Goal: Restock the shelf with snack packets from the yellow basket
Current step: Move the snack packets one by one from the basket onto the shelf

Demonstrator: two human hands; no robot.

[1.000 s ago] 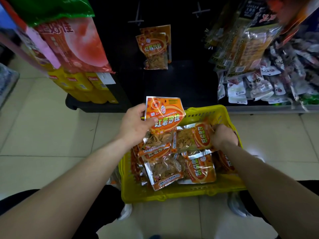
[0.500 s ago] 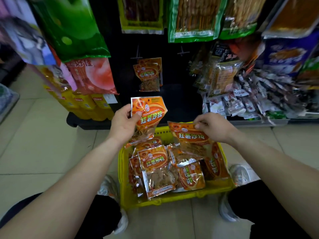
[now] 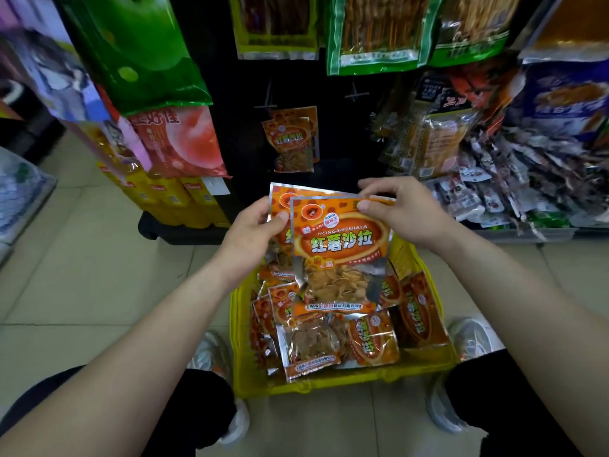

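Note:
A yellow basket (image 3: 329,387) sits on the floor between my feet, holding several orange snack packets (image 3: 369,338). Above it I hold two of these packets stacked upright. My left hand (image 3: 250,239) grips the left edge of the rear packet (image 3: 280,196). My right hand (image 3: 405,212) pinches the top right corner of the front packet (image 3: 339,255), which overlaps the rear one. On the black shelf panel behind, matching orange packets (image 3: 291,143) hang from a hook.
Bare hooks (image 3: 356,94) stick out of the black panel right of the hanging packets. Large green and red bags (image 3: 171,140) hang at left, yellow boxes (image 3: 178,199) below them. A bin of small wrapped snacks (image 3: 527,189) stands at right. My shoes (image 3: 471,338) flank the basket.
My right hand has lifted its packet out of the basket and brought it in front of the one in my left hand. The view has tilted up toward the shelf.

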